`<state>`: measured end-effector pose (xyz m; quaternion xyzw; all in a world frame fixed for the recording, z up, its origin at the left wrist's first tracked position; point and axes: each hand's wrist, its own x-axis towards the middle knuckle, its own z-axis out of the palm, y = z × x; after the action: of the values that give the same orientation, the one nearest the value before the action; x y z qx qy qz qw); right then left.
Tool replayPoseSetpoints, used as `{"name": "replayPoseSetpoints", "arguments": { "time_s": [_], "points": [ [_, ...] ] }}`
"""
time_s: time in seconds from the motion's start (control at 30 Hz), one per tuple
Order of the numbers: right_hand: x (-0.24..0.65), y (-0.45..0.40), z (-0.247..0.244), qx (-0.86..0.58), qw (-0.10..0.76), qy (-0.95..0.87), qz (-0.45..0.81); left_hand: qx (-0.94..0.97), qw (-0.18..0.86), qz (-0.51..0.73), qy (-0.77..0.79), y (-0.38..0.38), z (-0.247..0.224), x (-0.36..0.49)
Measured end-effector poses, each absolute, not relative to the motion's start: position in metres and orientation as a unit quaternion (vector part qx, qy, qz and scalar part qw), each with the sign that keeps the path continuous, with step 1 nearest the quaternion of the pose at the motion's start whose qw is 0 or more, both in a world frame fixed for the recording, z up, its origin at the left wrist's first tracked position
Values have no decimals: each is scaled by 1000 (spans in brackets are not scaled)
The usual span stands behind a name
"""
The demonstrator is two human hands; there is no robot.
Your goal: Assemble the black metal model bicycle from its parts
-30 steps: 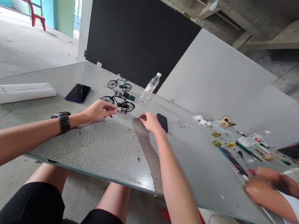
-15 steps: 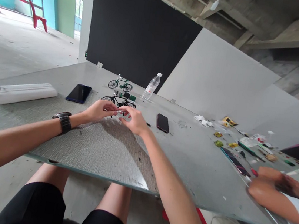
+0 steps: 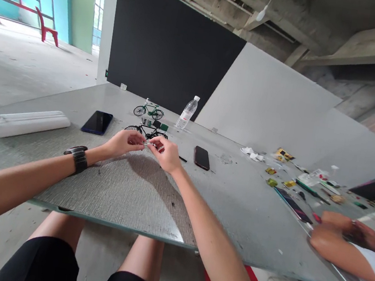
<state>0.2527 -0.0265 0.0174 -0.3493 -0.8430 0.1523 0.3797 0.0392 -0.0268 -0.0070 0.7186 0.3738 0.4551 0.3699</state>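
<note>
Between my fingertips, just above the table point(image 3: 150, 200), is a small silvery part point(image 3: 148, 143) too tiny to make out in full. My left hand point(image 3: 124, 142) pinches its left side, and my right hand point(image 3: 167, 152) pinches the right side. Right behind the hands stands a black miniature bicycle point(image 3: 147, 129), its lower part hidden by my fingers. Small dark green and black pieces point(image 3: 160, 126) show just behind it. Farther back, a green miniature bicycle point(image 3: 149, 110) stands upright.
A clear water bottle point(image 3: 187, 113) stands near the dark panel. Phones lie left point(image 3: 97, 122) and right point(image 3: 202, 158) of my hands. A long white device point(image 3: 31, 123) with a cable is far left. At right, a co-worker's arms point(image 3: 339, 233) rest by scattered tools and scraps.
Both hands stay together at the silvery part, with small shifts of the fingers. The view has tilted slightly, so the scene sits a little lower.
</note>
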Motion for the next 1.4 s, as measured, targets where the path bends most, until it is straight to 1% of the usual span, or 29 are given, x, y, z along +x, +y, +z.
{"name": "replayPoseSetpoints", "arguments": {
  "time_s": [0.1,0.2,0.3,0.47,0.53,0.67,0.73,0.8,1.0,1.1,1.23,1.4],
  "points": [
    [252,-29,18,-329,363,-859,145,687,377,498,371,-25,-8,39],
    [251,-32,18,-313,352,-872,136,663,383,517,383,-25,-7,38],
    [249,-34,17,-311,356,-872,128,663,391,511,382,-26,-6,38],
    [244,-36,13,-310,391,-859,113,687,401,477,372,-31,-5,40],
    [243,-35,12,-326,409,-844,115,698,342,482,404,-31,-2,39],
    [244,-28,18,-376,464,-795,104,693,96,538,469,-23,5,31],
    [244,-20,24,-390,493,-774,82,693,44,536,481,-12,6,26],
    [242,-8,30,-392,508,-764,66,702,50,515,489,1,6,23],
    [223,30,35,-385,500,-773,64,744,109,475,456,23,6,29],
    [214,37,30,-388,485,-783,32,732,139,484,458,26,2,33],
    [209,36,24,-423,453,-785,-13,735,141,482,456,30,-4,34],
    [212,33,27,-383,484,-785,-49,729,156,495,446,31,-8,33]
  ]
}}
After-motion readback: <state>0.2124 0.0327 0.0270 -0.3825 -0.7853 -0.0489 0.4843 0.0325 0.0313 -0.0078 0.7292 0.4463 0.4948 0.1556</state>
